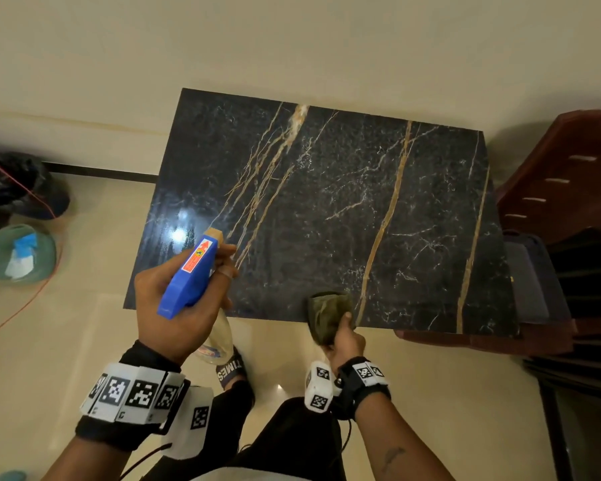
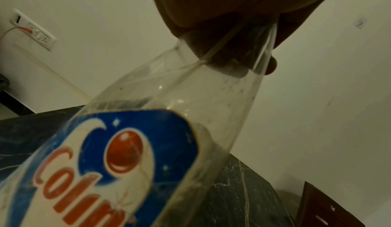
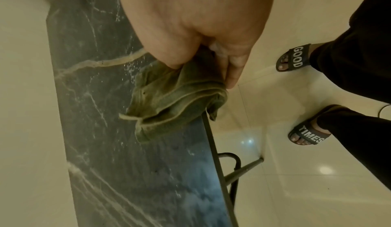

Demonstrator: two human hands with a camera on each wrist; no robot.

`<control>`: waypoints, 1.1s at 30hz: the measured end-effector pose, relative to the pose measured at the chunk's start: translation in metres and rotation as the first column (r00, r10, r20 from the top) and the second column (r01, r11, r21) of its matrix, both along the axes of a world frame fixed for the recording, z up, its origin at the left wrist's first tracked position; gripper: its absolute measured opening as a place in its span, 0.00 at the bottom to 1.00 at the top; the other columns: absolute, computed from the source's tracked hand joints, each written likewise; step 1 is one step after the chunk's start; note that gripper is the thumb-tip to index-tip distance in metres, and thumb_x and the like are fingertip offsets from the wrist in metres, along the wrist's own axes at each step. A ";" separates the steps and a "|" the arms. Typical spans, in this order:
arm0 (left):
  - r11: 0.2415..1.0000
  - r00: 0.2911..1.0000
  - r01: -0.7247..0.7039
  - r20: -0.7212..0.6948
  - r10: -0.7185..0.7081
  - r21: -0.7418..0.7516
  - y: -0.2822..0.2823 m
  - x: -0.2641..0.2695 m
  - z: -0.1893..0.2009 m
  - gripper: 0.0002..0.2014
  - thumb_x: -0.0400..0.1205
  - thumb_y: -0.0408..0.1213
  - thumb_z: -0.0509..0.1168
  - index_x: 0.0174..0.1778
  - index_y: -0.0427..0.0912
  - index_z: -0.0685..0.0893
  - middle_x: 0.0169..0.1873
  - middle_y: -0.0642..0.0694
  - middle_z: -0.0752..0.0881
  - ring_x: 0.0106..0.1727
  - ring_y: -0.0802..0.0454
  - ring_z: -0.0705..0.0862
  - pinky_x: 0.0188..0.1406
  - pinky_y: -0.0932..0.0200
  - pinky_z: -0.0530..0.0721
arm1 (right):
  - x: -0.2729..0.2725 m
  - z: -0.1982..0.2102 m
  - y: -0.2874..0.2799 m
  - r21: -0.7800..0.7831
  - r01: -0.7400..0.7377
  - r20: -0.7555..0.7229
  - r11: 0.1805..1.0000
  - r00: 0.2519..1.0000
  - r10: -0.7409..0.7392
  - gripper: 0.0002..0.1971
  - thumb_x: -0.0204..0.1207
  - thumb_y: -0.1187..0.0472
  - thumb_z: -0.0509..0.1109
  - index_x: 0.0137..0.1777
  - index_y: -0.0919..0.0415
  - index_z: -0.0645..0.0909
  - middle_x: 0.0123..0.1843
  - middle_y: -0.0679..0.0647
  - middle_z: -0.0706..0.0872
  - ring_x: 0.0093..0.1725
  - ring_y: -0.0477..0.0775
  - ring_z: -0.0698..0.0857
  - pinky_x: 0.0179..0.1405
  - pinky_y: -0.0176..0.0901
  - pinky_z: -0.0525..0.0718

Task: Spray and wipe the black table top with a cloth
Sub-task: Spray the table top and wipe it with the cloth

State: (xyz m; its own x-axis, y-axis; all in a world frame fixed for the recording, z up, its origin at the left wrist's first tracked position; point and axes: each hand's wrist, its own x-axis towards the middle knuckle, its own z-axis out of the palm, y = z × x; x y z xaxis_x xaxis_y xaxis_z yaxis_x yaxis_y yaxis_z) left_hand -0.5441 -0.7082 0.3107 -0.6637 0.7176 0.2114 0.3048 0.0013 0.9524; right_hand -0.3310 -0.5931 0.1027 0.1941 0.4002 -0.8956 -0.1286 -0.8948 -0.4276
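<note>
— What do our hands hold?
— Our left hand (image 1: 174, 300) grips the spray bottle (image 1: 191, 272) at eight o'clock over the black surface (image 1: 327, 203); our right hand (image 1: 344, 338) clutches the cloth (image 1: 327, 314) at six o'clock.

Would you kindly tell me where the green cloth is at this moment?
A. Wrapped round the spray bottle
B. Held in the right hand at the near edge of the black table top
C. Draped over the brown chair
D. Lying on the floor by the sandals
B: the right hand grips the folded green cloth, which rests on the near edge of the black table top.
</note>
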 end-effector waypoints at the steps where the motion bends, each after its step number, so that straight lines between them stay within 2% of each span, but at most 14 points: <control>1: 1.000 1.000 -0.007 -0.001 0.007 0.001 0.000 -0.002 0.000 0.18 0.80 0.44 0.68 0.61 0.35 0.86 0.43 0.41 0.91 0.31 0.55 0.90 0.30 0.67 0.87 | 0.003 -0.002 0.003 0.015 0.055 0.028 0.998 0.998 -0.056 0.21 0.84 0.46 0.67 0.62 0.64 0.78 0.59 0.64 0.83 0.59 0.70 0.84 0.51 0.62 0.87; 4: 0.999 0.999 -0.034 -0.006 0.034 -0.001 -0.003 -0.009 0.000 0.17 0.80 0.44 0.69 0.60 0.38 0.87 0.43 0.44 0.91 0.29 0.52 0.89 0.29 0.64 0.88 | 0.001 -0.009 0.006 0.040 0.102 0.136 0.994 0.985 -0.107 0.26 0.83 0.42 0.66 0.62 0.68 0.79 0.57 0.65 0.82 0.58 0.70 0.84 0.53 0.65 0.87; 7: 0.997 0.997 -0.072 0.023 0.072 -0.002 -0.010 -0.014 -0.003 0.17 0.80 0.44 0.70 0.61 0.39 0.87 0.44 0.51 0.92 0.30 0.52 0.90 0.29 0.64 0.88 | -0.020 -0.010 -0.008 0.043 0.004 0.247 0.999 0.969 -0.014 0.25 0.81 0.37 0.65 0.40 0.61 0.77 0.58 0.68 0.86 0.54 0.72 0.85 0.58 0.69 0.87; 9: 0.996 0.995 -0.090 0.042 0.091 -0.016 -0.015 -0.018 -0.005 0.16 0.79 0.44 0.70 0.61 0.44 0.87 0.45 0.60 0.92 0.33 0.53 0.90 0.29 0.65 0.88 | -0.043 -0.011 -0.024 -0.001 -0.050 0.180 0.999 0.982 0.050 0.23 0.81 0.37 0.65 0.37 0.56 0.75 0.55 0.66 0.87 0.51 0.70 0.84 0.57 0.69 0.87; 12: 0.994 0.994 -0.101 0.046 0.102 -0.029 -0.023 -0.024 -0.008 0.13 0.79 0.44 0.69 0.58 0.49 0.87 0.45 0.63 0.92 0.32 0.55 0.90 0.29 0.66 0.87 | -0.075 -0.005 -0.048 -0.056 -0.116 -0.063 0.992 0.992 0.113 0.20 0.81 0.40 0.68 0.47 0.59 0.78 0.54 0.63 0.85 0.55 0.67 0.85 0.46 0.60 0.90; 14: 0.993 0.993 -0.110 0.023 0.111 -0.041 -0.027 -0.030 -0.008 0.13 0.79 0.44 0.70 0.58 0.45 0.88 0.43 0.62 0.91 0.29 0.54 0.89 0.29 0.66 0.87 | -0.089 -0.004 -0.057 -0.058 -0.164 -0.118 0.985 0.981 0.156 0.19 0.82 0.41 0.68 0.50 0.59 0.79 0.54 0.62 0.86 0.54 0.65 0.86 0.42 0.56 0.89; 16: 0.991 0.993 -0.121 -0.004 0.121 -0.053 -0.029 -0.036 -0.008 0.14 0.79 0.45 0.69 0.57 0.43 0.88 0.42 0.59 0.92 0.28 0.55 0.89 0.30 0.68 0.86 | -0.091 -0.008 -0.060 -0.044 -0.163 -0.087 0.986 0.983 0.159 0.19 0.82 0.42 0.67 0.49 0.60 0.79 0.53 0.62 0.87 0.50 0.63 0.87 0.43 0.55 0.89; 18: 0.990 0.991 -0.133 -0.018 0.132 -0.051 -0.033 -0.043 -0.007 0.16 0.79 0.45 0.69 0.58 0.40 0.87 0.43 0.47 0.91 0.30 0.56 0.90 0.30 0.68 0.87 | -0.084 -0.009 -0.057 -0.030 -0.118 -0.037 0.993 0.992 0.117 0.19 0.82 0.42 0.67 0.48 0.60 0.79 0.54 0.62 0.87 0.50 0.63 0.86 0.45 0.55 0.89; 20: 0.987 0.988 -0.154 -0.010 0.153 -0.050 -0.036 -0.050 -0.007 0.16 0.79 0.45 0.69 0.59 0.41 0.87 0.44 0.42 0.91 0.28 0.53 0.89 0.30 0.65 0.88 | -0.074 -0.011 -0.048 -0.008 -0.035 0.041 0.999 0.999 0.035 0.21 0.82 0.41 0.67 0.48 0.62 0.79 0.53 0.62 0.86 0.49 0.63 0.85 0.45 0.55 0.88; 23: 0.985 0.987 -0.163 -0.001 0.163 -0.057 -0.042 -0.060 -0.007 0.13 0.80 0.44 0.69 0.58 0.45 0.87 0.41 0.51 0.92 0.29 0.53 0.90 0.30 0.66 0.88 | -0.068 -0.015 -0.037 0.012 0.029 0.163 1.000 0.986 -0.031 0.24 0.82 0.40 0.66 0.49 0.64 0.78 0.51 0.64 0.83 0.48 0.65 0.83 0.48 0.58 0.88; 26: 0.986 0.988 -0.156 0.004 0.156 -0.056 -0.048 -0.067 -0.009 0.11 0.80 0.45 0.68 0.57 0.52 0.86 0.42 0.51 0.91 0.30 0.53 0.90 0.31 0.69 0.87 | -0.080 -0.017 -0.044 0.037 0.001 0.238 0.999 0.971 -0.010 0.27 0.82 0.36 0.63 0.39 0.63 0.77 0.53 0.66 0.86 0.49 0.68 0.83 0.57 0.64 0.87; 28: 0.987 0.988 -0.152 -0.006 0.152 -0.056 -0.053 -0.070 -0.011 0.10 0.80 0.45 0.68 0.56 0.51 0.86 0.42 0.47 0.92 0.30 0.54 0.90 0.31 0.69 0.86 | -0.096 -0.014 -0.056 0.004 -0.061 0.228 0.998 0.972 0.058 0.27 0.82 0.35 0.63 0.38 0.61 0.78 0.53 0.65 0.88 0.50 0.68 0.85 0.60 0.65 0.87; 30: 0.987 0.989 -0.149 -0.028 0.148 -0.063 -0.057 -0.071 -0.014 0.12 0.81 0.43 0.68 0.58 0.45 0.86 0.44 0.41 0.91 0.31 0.56 0.90 0.32 0.72 0.85 | -0.116 -0.011 -0.071 -0.020 -0.119 0.154 0.993 0.981 0.121 0.24 0.81 0.38 0.65 0.39 0.60 0.78 0.52 0.63 0.87 0.53 0.67 0.86 0.60 0.64 0.87; 33: 0.985 0.987 -0.157 -0.051 0.154 -0.070 -0.061 -0.075 -0.016 0.12 0.81 0.41 0.69 0.57 0.39 0.87 0.44 0.39 0.91 0.29 0.56 0.89 0.32 0.73 0.84 | -0.147 -0.013 -0.097 0.001 -0.255 0.041 0.967 0.966 0.255 0.20 0.80 0.39 0.69 0.38 0.56 0.79 0.51 0.61 0.89 0.54 0.66 0.88 0.60 0.63 0.88</control>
